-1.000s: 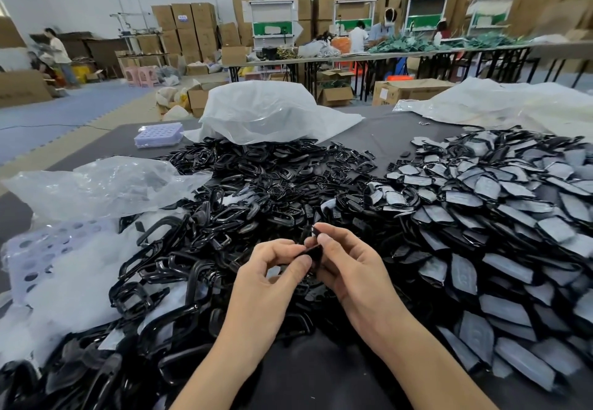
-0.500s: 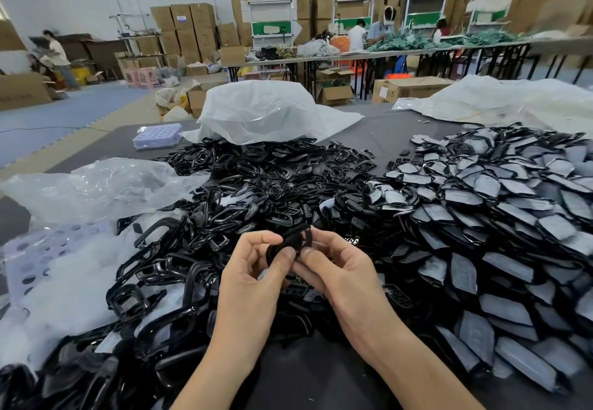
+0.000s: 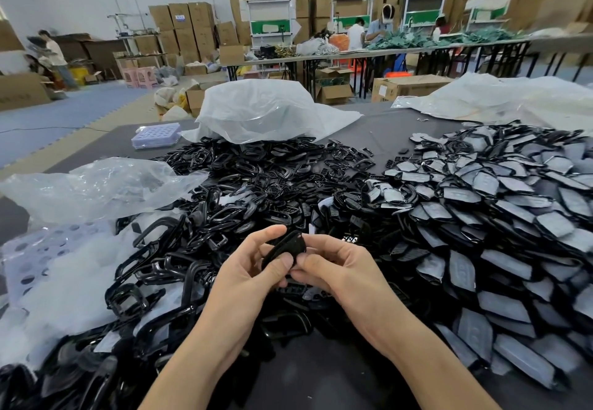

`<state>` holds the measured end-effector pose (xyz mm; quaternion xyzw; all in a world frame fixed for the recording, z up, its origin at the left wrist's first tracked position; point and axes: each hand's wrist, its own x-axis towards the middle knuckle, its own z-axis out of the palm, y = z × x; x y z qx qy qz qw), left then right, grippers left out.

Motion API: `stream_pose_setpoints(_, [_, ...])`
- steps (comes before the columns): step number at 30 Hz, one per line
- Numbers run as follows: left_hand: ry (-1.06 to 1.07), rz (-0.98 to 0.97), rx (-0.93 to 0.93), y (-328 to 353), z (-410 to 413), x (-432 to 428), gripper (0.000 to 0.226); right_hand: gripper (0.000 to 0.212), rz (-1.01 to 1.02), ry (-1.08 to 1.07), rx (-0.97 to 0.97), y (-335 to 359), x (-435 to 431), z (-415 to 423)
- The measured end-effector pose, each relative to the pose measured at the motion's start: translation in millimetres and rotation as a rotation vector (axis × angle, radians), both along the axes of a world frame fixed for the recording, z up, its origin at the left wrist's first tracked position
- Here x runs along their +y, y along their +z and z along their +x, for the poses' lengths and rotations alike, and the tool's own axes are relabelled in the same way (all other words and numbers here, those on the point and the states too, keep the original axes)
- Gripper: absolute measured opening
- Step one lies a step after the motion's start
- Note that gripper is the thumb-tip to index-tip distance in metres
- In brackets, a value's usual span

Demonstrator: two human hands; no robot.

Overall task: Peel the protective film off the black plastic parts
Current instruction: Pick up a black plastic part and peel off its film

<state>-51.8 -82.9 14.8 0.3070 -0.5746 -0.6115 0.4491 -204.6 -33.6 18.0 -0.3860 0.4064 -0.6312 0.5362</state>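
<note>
You are holding one small black plastic part [image 3: 284,247] between both hands, just above the near edge of the desk [image 3: 321,380]. Your left hand [image 3: 250,270] is pinching it with the thumb pressing on its lower end and the fingers curling behind it, while your right hand [image 3: 340,265] is gripping its right edge with thumb and fingertips, so the two hands are meeting on the part. Whether film is lying on this piece cannot be told. To your left a heap of glossy black frames [image 3: 224,191] is spreading across the desk; to your right a heap of grey film-covered parts [image 3: 481,217] is lying. A crumpled clear bag [image 3: 96,185] is resting on the left heap's edge, and a white bag [image 3: 256,111] is sitting at its far end.
</note>
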Motion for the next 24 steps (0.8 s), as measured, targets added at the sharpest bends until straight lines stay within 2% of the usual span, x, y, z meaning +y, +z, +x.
stream_pose_setpoints(3, [0.097,-0.057,-0.075,-1,-3,3,0.029,0.018,-0.045,-0.044,0.105,0,1,3])
stream_pose_setpoints(8, [0.106,-0.118,-0.129,-1,-8,7,0.015,0.009,-0.071,-0.137,0.169,-1,-2,2])
stream_pose_setpoints(15, [0.122,-0.036,-0.094,0,-12,10,0.016,0.011,-0.086,-0.233,0.256,-4,-2,0])
stream_pose_setpoints(21, [0.081,0.040,0.018,2,-16,13,0.015,0.020,-0.115,-0.127,0.240,-6,-1,7])
stream_pose_setpoints(22, [0.098,0.019,-0.006,2,-17,14,0.014,0.020,-0.126,-0.128,0.257,-6,0,8])
stream_pose_setpoints(24, [0.202,-0.154,-0.182,-3,-17,14,0.008,0.021,-0.161,-0.174,0.280,-5,0,9])
